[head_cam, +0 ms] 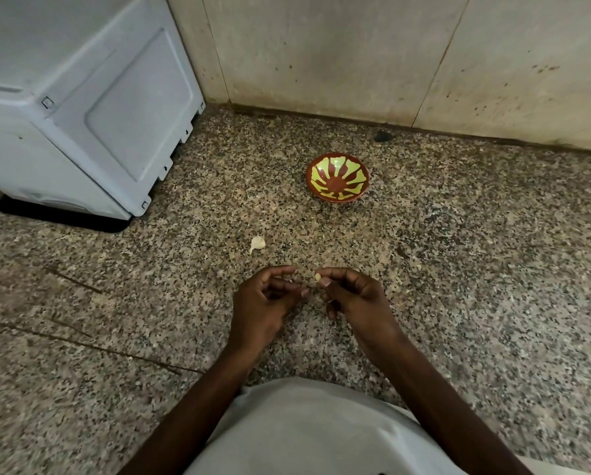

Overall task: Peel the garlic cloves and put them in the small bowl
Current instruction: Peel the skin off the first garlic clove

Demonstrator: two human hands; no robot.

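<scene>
Down near the middle of the view, your right hand (352, 296) pinches a small pale garlic clove (317, 277) between thumb and forefinger, and only the clove's tip shows past your fingers, so you cannot tell how much skin is left on it. Your left hand (266, 299) sits just beside it with its fingers curled; something thin and pale shows at the fingertips, but it is too small to say whether they grip it or hold nothing. A second clove (257, 243) lies on the speckled counter (475, 269), beyond your left hand and apart from it. The small bowl (337, 182), red-brown with yellow-green markings, stands farther back near the wall (321, 46). A white appliance (81, 104) at the far left is cut off by the frame edge.
</scene>
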